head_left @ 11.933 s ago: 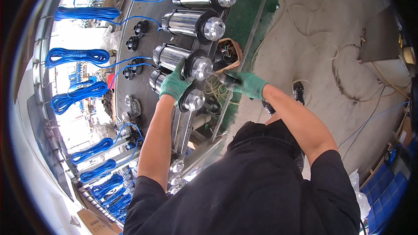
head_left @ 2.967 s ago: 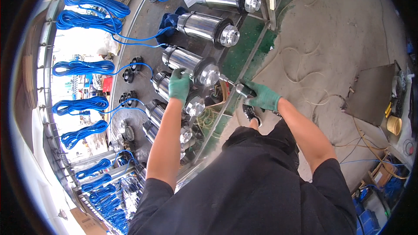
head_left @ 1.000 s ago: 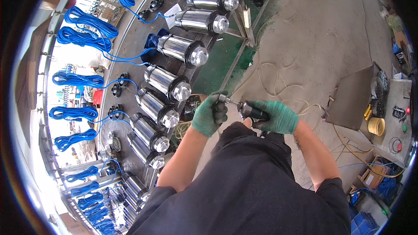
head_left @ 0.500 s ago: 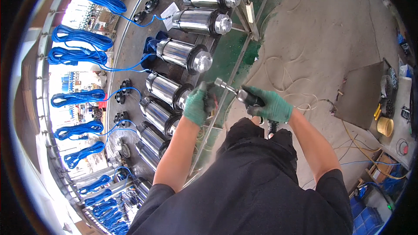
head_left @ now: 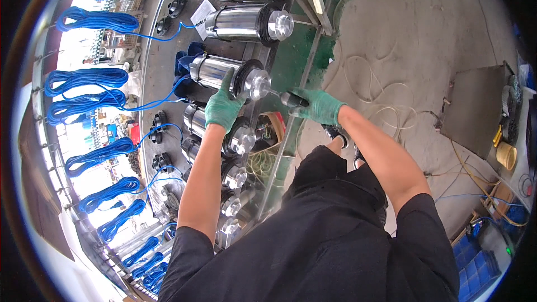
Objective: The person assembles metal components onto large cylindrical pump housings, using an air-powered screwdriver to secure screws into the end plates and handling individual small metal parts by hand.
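Observation:
A polished steel pump cylinder (head_left: 215, 71) lies on its side on the bench, with a black ring and a clear end cap (head_left: 258, 84) facing me. Gloved in green, my left hand (head_left: 222, 111) grips the pump near the ring, the index finger stretched along the steel and the thumb toward the cap. My right hand (head_left: 323, 106), gloved too, is closed round a black-bodied power driver (head_left: 292, 99). The driver's thin front end points at the clear cap and appears to meet it; the exact contact is too small to tell.
Similar pumps (head_left: 249, 21) lie in a row along the bench. Coiled blue cables (head_left: 86, 78) hang at the left. Below the bench edge stands an open box (head_left: 275, 128). A metal panel (head_left: 472, 106), a yellow tape roll (head_left: 507, 157) and loose hose (head_left: 386, 114) are at the right.
My left hand has moved up and left onto the pump. My right hand has brought the driver left and up to the clear cap. The view has shifted slightly.

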A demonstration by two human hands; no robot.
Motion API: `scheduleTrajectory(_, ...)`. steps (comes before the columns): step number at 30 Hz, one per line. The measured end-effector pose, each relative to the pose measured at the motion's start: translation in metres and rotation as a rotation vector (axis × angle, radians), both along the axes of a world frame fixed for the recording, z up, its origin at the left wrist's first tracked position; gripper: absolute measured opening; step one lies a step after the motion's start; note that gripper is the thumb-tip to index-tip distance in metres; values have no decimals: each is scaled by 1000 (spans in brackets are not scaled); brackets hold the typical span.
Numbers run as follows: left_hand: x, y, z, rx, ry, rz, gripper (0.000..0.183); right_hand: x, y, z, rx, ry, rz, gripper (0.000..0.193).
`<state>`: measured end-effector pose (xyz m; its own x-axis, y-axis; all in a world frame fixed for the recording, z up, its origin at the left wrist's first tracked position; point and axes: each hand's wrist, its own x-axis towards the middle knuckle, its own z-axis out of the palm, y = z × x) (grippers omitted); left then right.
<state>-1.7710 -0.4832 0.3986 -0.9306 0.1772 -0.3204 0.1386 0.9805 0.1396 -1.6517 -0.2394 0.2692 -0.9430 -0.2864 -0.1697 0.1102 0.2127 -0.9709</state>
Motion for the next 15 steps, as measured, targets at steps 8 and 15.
scheduleTrajectory(8, -11, 1, -13, -111, 30, -53, 82, -19, 1, 7, 61, -16, 39, 58)
scheduleTrajectory(15, -9, -9, -31, 41, 139, -55, 79, -31, 0, 4, 86, 47, 77, 57)
